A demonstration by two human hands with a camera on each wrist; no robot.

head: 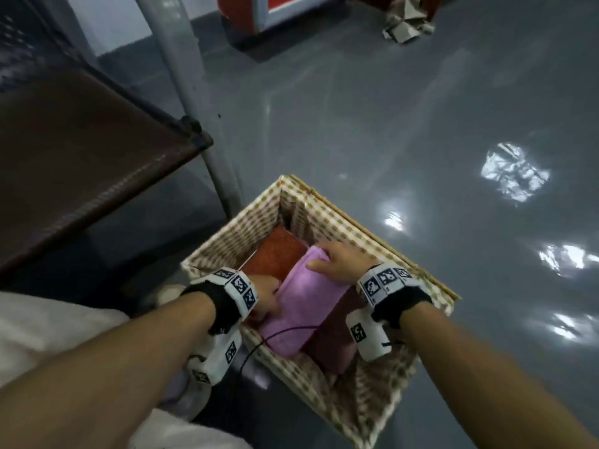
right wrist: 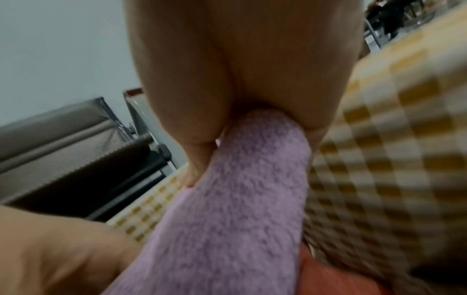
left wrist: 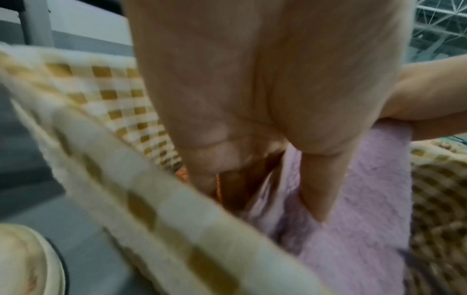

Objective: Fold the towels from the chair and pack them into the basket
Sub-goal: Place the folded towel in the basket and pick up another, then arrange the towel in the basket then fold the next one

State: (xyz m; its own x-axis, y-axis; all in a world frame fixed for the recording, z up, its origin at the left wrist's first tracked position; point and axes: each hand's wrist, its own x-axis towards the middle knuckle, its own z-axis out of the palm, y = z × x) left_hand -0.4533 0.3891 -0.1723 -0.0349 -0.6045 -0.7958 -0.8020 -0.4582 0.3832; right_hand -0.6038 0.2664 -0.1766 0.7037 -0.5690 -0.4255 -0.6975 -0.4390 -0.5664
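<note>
A wicker basket point(head: 233, 231) with a checked liner stands on the grey floor. Inside it, a folded lilac towel point(head: 304, 306) lies between an orange towel point(head: 275, 254) on the far left and a dark maroon towel point(head: 334, 338) on the right. My left hand point(head: 275, 299) grips the lilac towel's near end, and my right hand point(head: 319, 259) curls over its far end. The left wrist view has my thumb on top of the lilac towel point(left wrist: 353, 229), with the fingers tucked down beside it. My right hand pinches the lilac towel point(right wrist: 240, 199) at its rounded end. The brown chair point(head: 81, 163) seat holds no towels.
The chair's grey metal leg point(head: 194, 102) stands just beyond the basket's far left corner. A red cabinet point(head: 275, 8) and crumpled brown paper point(head: 408, 24) sit far off on the glossy floor. My shoe point(left wrist: 25, 259) is beside the basket's near rim point(left wrist: 151, 209). A thin black cord point(head: 269, 338) crosses the towel.
</note>
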